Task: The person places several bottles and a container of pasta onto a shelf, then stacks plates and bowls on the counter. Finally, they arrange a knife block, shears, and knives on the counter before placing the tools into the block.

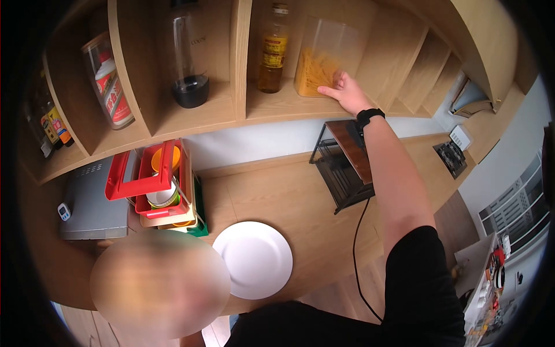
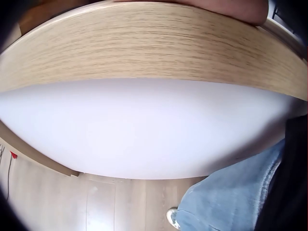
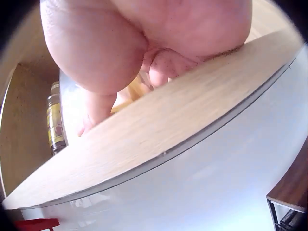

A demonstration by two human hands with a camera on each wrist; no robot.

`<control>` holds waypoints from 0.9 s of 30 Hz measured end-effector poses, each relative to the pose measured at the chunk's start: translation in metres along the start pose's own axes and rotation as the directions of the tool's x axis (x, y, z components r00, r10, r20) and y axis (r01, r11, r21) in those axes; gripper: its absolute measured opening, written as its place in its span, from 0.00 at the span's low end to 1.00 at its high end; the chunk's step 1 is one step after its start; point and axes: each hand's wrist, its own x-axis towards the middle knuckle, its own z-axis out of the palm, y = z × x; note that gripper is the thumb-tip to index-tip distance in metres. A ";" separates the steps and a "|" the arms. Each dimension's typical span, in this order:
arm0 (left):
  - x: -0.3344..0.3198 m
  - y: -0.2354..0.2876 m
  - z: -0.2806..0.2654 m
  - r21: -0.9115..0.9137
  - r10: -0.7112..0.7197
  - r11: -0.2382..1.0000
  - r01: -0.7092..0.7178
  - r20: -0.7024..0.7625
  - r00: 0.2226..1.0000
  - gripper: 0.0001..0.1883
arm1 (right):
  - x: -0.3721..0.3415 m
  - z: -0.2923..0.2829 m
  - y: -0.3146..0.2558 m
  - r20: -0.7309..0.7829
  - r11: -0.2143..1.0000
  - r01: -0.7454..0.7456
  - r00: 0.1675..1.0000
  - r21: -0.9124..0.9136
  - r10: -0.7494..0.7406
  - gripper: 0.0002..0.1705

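Note:
On the upper shelf stands a clear container (image 1: 332, 40) of long yellow pasta (image 1: 315, 70). My right hand (image 1: 348, 95) is at its lower right corner, thumb across the front and fingers curled at the right side. In the right wrist view the thumb of the right hand (image 3: 144, 38) lies against the clear container (image 3: 71, 108); the fingertips are partly hidden by the shelf edge. Part of my left hand (image 2: 236, 8) rests on the wooden counter edge (image 2: 144, 43); its fingers are out of sight, and a blurred patch covers that area in the head view.
An oil bottle (image 1: 273, 52) stands left of the container, a dark-based decanter (image 1: 191, 89) beyond a divider. Below are a white plate (image 1: 252, 260), a red rack (image 1: 141, 188) with bowls, a grey box (image 1: 95, 202) and a black-framed stand (image 1: 347, 173) with a cable.

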 end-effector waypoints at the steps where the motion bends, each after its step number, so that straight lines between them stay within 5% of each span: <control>1: 0.000 0.001 0.000 0.007 -0.007 1.000 0.007 0.009 1.000 0.32 | 0.006 0.003 0.007 0.016 0.994 0.062 0.998 0.086 -0.064 0.46; 11: 0.000 0.002 -0.002 0.007 0.004 1.000 -0.004 0.001 1.000 0.32 | 0.029 0.005 0.035 0.002 0.999 0.045 0.999 0.010 -0.045 0.42; 14: 0.001 0.002 -0.003 0.012 0.008 1.000 -0.008 0.001 1.000 0.32 | 0.037 0.003 0.052 0.043 0.984 0.109 0.992 0.138 -0.116 0.44; 27: 0.001 0.006 -0.009 0.006 -0.020 1.000 0.020 0.022 1.000 0.32 | 0.028 0.011 0.038 -0.059 0.977 0.057 0.996 -0.205 -0.071 0.45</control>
